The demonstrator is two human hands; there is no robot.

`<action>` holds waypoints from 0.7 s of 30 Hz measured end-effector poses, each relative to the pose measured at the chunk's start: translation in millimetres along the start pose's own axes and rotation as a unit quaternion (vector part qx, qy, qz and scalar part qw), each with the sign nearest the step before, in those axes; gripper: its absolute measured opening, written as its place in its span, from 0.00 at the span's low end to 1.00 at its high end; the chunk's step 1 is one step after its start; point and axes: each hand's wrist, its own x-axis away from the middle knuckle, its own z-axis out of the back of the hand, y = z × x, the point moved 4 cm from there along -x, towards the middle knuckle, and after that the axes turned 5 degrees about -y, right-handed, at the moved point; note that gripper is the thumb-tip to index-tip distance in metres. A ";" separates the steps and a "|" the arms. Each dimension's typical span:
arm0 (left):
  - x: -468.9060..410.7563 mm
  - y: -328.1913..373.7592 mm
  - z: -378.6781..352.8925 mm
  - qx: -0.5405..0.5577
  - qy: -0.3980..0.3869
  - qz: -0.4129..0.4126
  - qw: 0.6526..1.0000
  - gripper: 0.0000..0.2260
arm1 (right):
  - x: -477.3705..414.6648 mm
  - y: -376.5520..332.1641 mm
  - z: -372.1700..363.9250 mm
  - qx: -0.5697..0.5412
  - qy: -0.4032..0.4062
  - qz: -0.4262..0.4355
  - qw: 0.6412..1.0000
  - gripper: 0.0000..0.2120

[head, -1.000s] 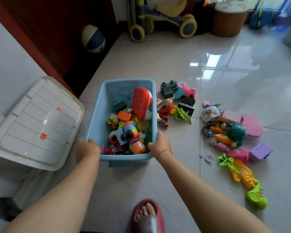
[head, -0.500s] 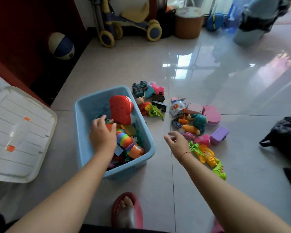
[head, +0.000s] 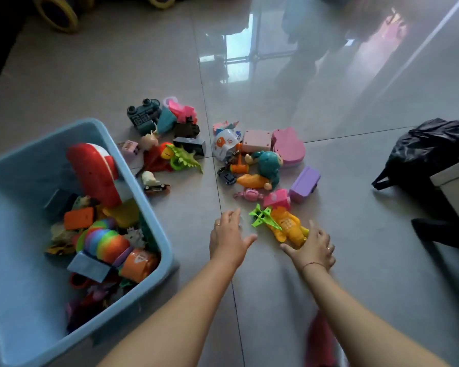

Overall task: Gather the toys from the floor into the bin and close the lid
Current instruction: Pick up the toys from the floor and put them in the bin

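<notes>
Hovering low over the floor (head: pixel 382 274), both my hands are open with spread fingers and hold nothing. My right hand (head: pixel 313 249) is the nearer one: its thumb is just beside the near end of the yellow doll (head: pixel 289 230), which lies on the tiles at 11 o'clock from it. For my left hand (head: pixel 229 241) the doll is at 2 o'clock. Its long axis runs from 10 to 4 o'clock, and a green plane (head: pixel 263 218) lies against its far end. I judge it smooth hard plastic. The blue bin (head: pixel 11 207), partly filled, stands at 9 o'clock; the other toys (head: pixel 268 162) lie scattered at 12 o'clock.
</notes>
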 end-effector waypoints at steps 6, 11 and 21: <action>-44.7 36.5 -51.7 -0.152 -0.046 -0.105 0.982 0.38 | -13.8 5.8 -15.5 0.033 0.038 0.009 0.999 0.39; -59.3 50.9 -69.2 -0.192 -0.028 -0.150 0.969 0.27 | -25.2 7.8 -9.9 0.052 0.039 0.050 0.997 0.29; -37.8 17.2 -42.8 -0.019 -0.006 -0.047 0.999 0.19 | -15.8 3.7 -12.6 -0.054 -0.085 0.104 0.989 0.22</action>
